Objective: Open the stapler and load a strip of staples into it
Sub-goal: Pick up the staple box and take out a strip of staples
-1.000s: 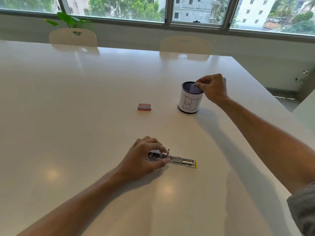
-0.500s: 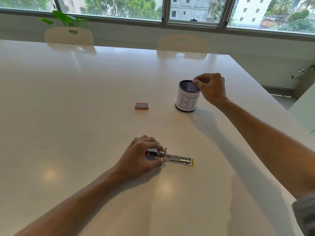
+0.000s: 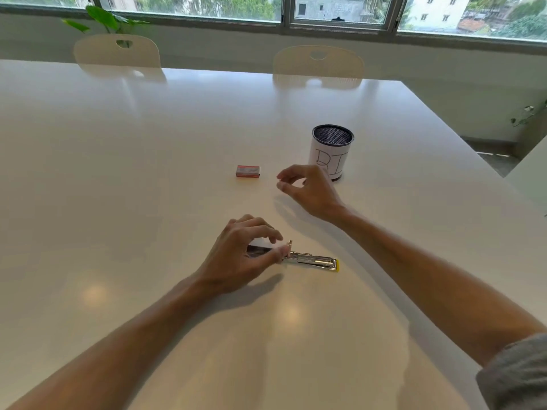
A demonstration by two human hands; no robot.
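Observation:
The stapler (image 3: pixel 310 258) lies opened flat on the white table (image 3: pixel 148 173), its metal staple channel bare and a yellow tip at its right end. My left hand (image 3: pixel 245 255) grips its left part, thumb and fingers pinching near the hinge and covering the dark half. A small red staple box (image 3: pixel 248 171) sits closed further back. My right hand (image 3: pixel 307 190) hovers above the table between that box and the cup, with its thumb and forefinger curled and slightly apart. I see nothing held in them.
A mesh cup (image 3: pixel 331 149) wrapped in white paper with handwritten letters stands just behind my right hand. Two pale chairs (image 3: pixel 318 62) stand at the table's far edge below the windows. The table's right edge runs diagonally past the cup.
My right hand has left the cup's rim and moved left and toward me, now near the staple box. My left hand stays on the stapler.

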